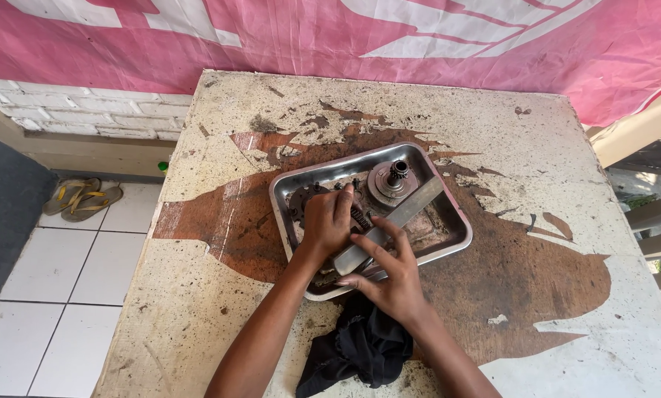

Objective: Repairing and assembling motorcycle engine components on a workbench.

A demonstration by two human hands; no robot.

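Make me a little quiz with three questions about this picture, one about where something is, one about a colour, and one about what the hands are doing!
1. Where does the black cloth lie?
A. On the worn table, at the near edge of the metal tray
B. On the tiled floor
C. Inside the tray

2. What colour is the banner behind the table?
A. Green
B. Pink and white
C. Blue

3. What is the right hand doing?
A. Hanging off the table
B. Resting on a long flat metal tool
C. Holding the sandals

Answers:
1 A, the cloth sits on the tabletop just below the tray, under the right wrist.
2 B, the fabric is pink with white shapes.
3 B, its fingers lie across the tool's thick end, while the left hand presses down in the tray beside a spring and a round gear part.
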